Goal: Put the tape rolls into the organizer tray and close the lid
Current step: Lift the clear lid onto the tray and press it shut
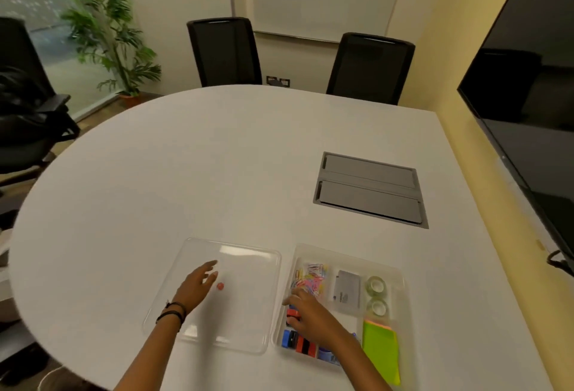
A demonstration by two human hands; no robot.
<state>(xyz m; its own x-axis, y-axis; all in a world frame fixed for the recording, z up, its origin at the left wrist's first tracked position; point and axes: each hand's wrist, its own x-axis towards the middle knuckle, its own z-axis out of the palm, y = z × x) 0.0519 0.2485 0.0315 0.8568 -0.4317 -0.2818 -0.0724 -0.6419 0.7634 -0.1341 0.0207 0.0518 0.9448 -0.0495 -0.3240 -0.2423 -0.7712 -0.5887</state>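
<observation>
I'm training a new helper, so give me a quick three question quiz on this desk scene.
1. True or false: the clear lid is already on the organizer tray.
2. How many tape rolls sit in the tray? A one, B two, C four.
3. Which hand is over the lid?

Key:
1. False; it lies flat on the table, left of the tray.
2. B; both in the far right compartment.
3. The left hand; the right hand reaches into the tray.
</observation>
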